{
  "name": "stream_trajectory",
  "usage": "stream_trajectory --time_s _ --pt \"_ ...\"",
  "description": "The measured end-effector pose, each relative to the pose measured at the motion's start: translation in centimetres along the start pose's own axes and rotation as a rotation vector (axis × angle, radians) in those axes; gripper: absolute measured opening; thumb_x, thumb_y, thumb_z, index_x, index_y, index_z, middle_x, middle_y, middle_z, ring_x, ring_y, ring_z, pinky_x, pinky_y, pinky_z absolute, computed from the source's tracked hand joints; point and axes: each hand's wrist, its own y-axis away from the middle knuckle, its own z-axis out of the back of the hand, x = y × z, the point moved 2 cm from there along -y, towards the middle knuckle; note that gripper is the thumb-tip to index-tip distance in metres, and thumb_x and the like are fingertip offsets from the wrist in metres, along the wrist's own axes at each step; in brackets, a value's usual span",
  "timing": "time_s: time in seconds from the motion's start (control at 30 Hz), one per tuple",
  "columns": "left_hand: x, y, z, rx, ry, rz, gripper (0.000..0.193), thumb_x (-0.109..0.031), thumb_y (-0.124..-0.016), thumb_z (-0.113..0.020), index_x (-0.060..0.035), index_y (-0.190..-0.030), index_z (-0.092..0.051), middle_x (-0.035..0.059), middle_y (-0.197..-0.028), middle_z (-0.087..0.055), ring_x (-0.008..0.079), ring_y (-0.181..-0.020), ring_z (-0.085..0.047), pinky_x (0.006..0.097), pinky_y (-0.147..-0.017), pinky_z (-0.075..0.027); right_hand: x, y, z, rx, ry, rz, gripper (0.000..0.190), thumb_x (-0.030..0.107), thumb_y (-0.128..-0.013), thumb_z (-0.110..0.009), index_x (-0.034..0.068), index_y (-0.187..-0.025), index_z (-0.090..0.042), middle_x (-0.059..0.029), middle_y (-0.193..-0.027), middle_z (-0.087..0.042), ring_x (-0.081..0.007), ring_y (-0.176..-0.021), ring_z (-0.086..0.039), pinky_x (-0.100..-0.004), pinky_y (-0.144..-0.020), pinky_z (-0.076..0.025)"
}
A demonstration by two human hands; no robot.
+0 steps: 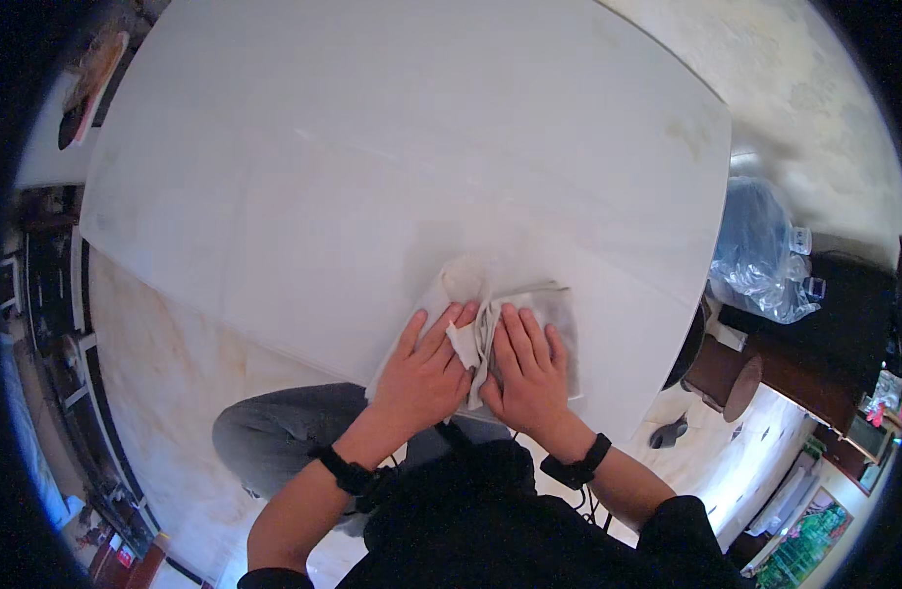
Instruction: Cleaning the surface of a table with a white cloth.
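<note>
A pale, thin cloth or paper [462,274] lies at the near edge of the white table [362,169]. My left hand [425,375] rests flat over it with the fingers spread. To its right is a folded greyish cloth [565,309], its left side bunched into upright creases between the hands. My right hand [528,368] lies palm down on that folded part, fingers slightly apart. A small torn-looking white flap [462,344] sticks up beside my left fingers. Whatever is beneath both palms is hidden.
Water bottles wrapped in clear plastic [760,254] stand beyond the table's right edge. Near them are a brown stool-like object [723,375] and a dark shoe [668,433] on the floor. My grey-trousered knee [289,434] sits against the table's near left edge.
</note>
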Motion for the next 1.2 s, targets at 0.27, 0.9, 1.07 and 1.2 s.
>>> stream_trajectory --time_s 0.27,0.9,1.07,1.2 --pt "6.4 -14.0 1.0 0.002 -0.088 -0.039 0.057 -0.027 -0.098 -0.056 -0.0058 -0.150 -0.050 0.0099 -0.162 -0.043 0.0252 -0.150 -0.038 0.0511 -0.124 -0.024 -5.2 -13.6 2.0 -0.119 0.010 -0.110 0.064 0.029 -0.089 -0.058 0.000 -0.145 -0.050 -0.0173 -0.164 -0.038 -0.0324 -0.152 -0.035 -0.0571 -0.120 -0.027" --pt "15.1 -33.9 1.8 -0.241 -0.222 -0.098 0.052 -0.025 -0.100 -0.049 -0.0035 -0.148 -0.052 0.0125 -0.159 -0.047 0.0270 -0.148 -0.042 0.0477 -0.124 -0.029 -14.7 -32.3 3.8 -0.325 0.106 -0.181 0.059 0.029 -0.094 -0.048 0.001 -0.146 -0.051 -0.0173 -0.161 -0.043 -0.0330 -0.149 -0.039 -0.0565 -0.120 -0.028" --pt "14.3 -34.7 1.7 -0.272 -0.199 -0.066 0.054 -0.024 -0.101 -0.050 -0.0027 -0.150 -0.049 0.0137 -0.160 -0.045 0.0284 -0.150 -0.039 0.0487 -0.124 -0.027 -15.6 -33.2 4.3 -0.381 0.083 -0.186 0.059 0.030 -0.095 -0.047 0.003 -0.147 -0.050 -0.0164 -0.159 -0.046 -0.0333 -0.149 -0.039 -0.0556 -0.121 -0.028" --pt "13.2 -33.3 0.8 -0.211 -0.206 0.064 0.057 -0.022 -0.100 -0.051 -0.0015 -0.153 -0.045 0.0142 -0.162 -0.041 0.0289 -0.153 -0.033 0.0499 -0.125 -0.025 -15.7 -33.3 3.9 -0.392 0.098 -0.158 0.059 0.030 -0.094 -0.047 0.003 -0.147 -0.049 -0.0166 -0.158 -0.046 -0.0339 -0.149 -0.039 -0.0557 -0.121 -0.028"
